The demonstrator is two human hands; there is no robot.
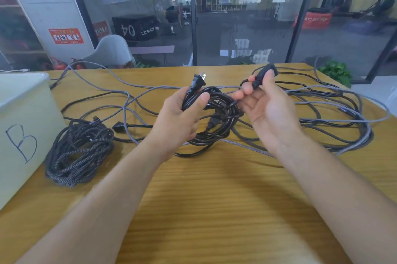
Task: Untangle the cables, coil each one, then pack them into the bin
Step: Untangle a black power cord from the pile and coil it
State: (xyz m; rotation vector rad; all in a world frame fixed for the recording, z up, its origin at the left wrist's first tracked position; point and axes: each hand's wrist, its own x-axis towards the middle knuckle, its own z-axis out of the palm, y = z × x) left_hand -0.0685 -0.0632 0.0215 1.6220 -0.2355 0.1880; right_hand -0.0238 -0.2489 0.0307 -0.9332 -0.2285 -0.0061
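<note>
Power cable (217,113), black and half coiled, is up off the table (214,199) between my two hands.

My left hand (182,117) grips the bundle of loops, fingers curled round it with the pronged plug (198,82) sticking up; my right hand (264,104) pinches the other connector (263,76) between thumb and fingers. It should feel light but springy and a bit slick, so loops will want to pop open; I'd hold across all the turns, not by the plugs. Grey cables (322,117) sprawl tangled behind, a braided coil (77,152) lies beside the bin (25,117).
</note>
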